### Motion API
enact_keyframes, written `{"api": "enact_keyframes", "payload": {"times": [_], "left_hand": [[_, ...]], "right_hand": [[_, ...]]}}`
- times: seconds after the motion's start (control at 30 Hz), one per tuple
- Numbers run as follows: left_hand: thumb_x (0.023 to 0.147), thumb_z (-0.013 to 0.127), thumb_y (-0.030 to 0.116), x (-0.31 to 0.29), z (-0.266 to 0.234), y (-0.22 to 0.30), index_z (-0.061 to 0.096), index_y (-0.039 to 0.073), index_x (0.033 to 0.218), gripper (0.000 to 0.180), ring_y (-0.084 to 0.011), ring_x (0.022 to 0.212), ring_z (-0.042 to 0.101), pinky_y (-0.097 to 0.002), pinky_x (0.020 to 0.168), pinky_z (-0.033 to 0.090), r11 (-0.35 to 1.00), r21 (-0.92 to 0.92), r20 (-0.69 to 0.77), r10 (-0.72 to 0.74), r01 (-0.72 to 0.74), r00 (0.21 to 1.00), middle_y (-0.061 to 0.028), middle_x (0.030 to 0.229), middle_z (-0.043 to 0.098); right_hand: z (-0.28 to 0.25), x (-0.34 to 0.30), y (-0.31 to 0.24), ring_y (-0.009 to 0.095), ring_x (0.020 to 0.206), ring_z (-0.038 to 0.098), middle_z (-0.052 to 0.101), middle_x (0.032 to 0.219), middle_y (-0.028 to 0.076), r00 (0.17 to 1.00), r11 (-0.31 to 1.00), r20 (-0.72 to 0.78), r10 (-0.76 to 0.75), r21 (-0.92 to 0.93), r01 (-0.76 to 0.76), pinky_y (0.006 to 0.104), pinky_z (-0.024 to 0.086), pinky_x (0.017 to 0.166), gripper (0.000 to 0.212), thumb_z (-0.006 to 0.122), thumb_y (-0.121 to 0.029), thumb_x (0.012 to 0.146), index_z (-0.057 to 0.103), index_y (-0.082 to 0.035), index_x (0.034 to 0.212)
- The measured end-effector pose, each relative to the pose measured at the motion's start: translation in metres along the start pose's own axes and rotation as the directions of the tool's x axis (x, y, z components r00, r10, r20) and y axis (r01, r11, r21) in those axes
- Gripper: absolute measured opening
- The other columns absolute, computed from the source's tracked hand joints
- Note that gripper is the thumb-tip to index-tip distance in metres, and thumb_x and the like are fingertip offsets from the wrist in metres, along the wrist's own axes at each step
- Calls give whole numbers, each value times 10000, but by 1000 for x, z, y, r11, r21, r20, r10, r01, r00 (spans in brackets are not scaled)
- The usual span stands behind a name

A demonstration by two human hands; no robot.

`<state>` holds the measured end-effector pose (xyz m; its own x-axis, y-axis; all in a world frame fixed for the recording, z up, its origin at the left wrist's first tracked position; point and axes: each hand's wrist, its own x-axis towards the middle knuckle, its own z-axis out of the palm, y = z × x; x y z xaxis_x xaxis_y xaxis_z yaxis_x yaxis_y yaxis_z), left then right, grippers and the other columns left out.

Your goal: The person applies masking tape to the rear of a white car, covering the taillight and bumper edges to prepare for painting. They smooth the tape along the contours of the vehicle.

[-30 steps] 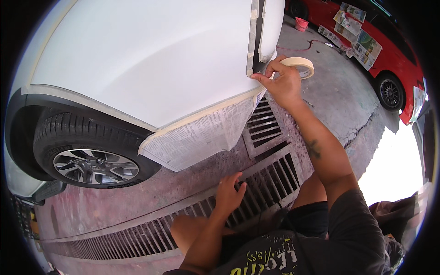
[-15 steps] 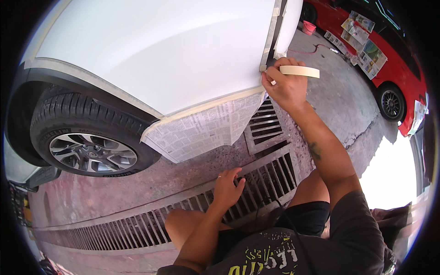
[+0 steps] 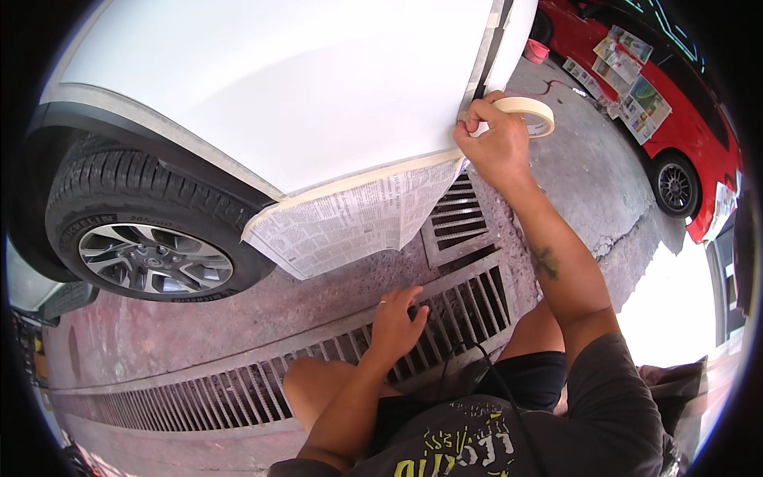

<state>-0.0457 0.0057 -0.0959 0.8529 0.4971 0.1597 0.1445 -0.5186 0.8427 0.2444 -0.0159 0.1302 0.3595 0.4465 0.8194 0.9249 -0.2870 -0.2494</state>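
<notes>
My right hand (image 3: 498, 145) is closed around a roll of cream masking tape (image 3: 531, 106) at the lower right corner of a white car body panel (image 3: 318, 95). Its fingertips touch the panel's edge beside a dark vertical gap. A newspaper sheet (image 3: 342, 219) hangs below the panel, fixed along its top by a strip of masking tape (image 3: 350, 184). My left hand (image 3: 397, 324) is held over the floor grating near my knee, fingers loosely apart, with nothing in it.
A black tyre with an alloy wheel (image 3: 155, 258) stands at the left under a dark wheel arch. Metal drain grating (image 3: 334, 356) crosses the floor. At the far right is a red car (image 3: 699, 103) with newspaper taped on, and a pink bucket (image 3: 536, 52) stands behind.
The tape roll has tilted in my right hand, so its round opening now shows. That hand stays at the panel corner, and my left hand is nearly unmoved. The view has shifted slightly.
</notes>
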Motion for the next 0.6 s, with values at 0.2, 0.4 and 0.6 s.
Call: {"api": "enact_keyframes", "payload": {"times": [0.2,0.4,0.6], "left_hand": [[940,811,191,2,4,-2,710,106,1351,432,-370,1109,664,-482,957,536,1000,3,8,-7,6,1000,-119,1102,703],[937,810,182,2,9,-2,710,103,1341,423,-372,1078,663,-488,934,538,1000,-4,8,24,-24,1000,-129,1098,700],[930,815,179,6,16,-13,708,103,1323,414,-389,1037,669,-499,916,538,999,6,-9,44,-44,999,-144,1081,697]], "right_hand": [[5,4,-5,261,673,584,603,770,59,986,976,-75,147,171,-133,395,470,643,240,835,-119,783,603,-71,740],[-12,8,19,108,704,470,543,749,-22,771,645,-135,622,647,-407,303,389,611,453,909,-277,928,585,-32,728],[0,-32,34,199,720,543,564,779,53,977,989,-184,110,118,-89,331,477,673,615,1032,-482,710,603,-45,755]]}}
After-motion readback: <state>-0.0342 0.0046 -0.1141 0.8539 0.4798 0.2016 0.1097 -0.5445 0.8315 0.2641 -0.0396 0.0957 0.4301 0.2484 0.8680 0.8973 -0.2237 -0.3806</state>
